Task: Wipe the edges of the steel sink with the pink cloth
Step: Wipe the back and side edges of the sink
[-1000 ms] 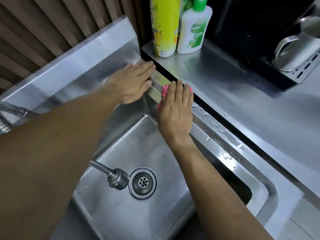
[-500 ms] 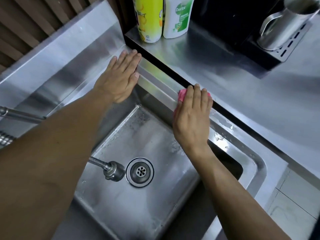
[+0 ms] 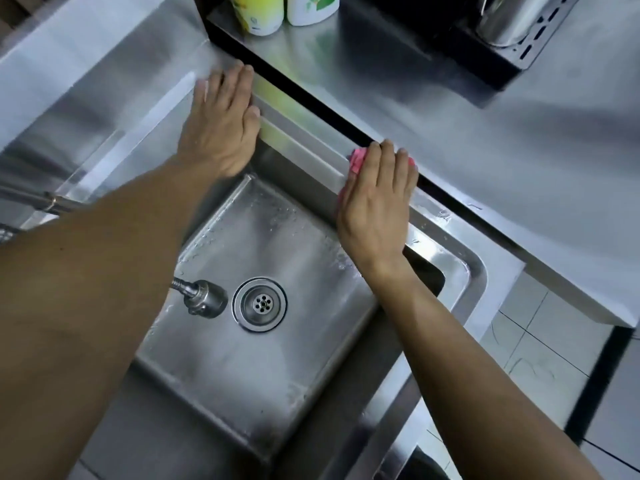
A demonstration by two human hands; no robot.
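The right hand (image 3: 375,199) lies flat, fingers straight and together, pressing the pink cloth (image 3: 356,161) onto the far rim of the steel sink (image 3: 304,147), right against the dark gap below the raised steel surface (image 3: 485,140). Only a bit of the cloth peeks out past the fingertips and by the thumb side. The left hand (image 3: 221,123) rests open, palm down, on the same rim near its back corner, apparently as a brace; it holds nothing.

The step in hand looks like the wipe along this far edge. Water drops sit on the rim (image 3: 443,214) just to the right of the wiping hand, so the next move probably calls for sliding the cloth that way under steady flat pressure, then round the corner. The tap head (image 3: 204,299) hangs in the basin below both hands.
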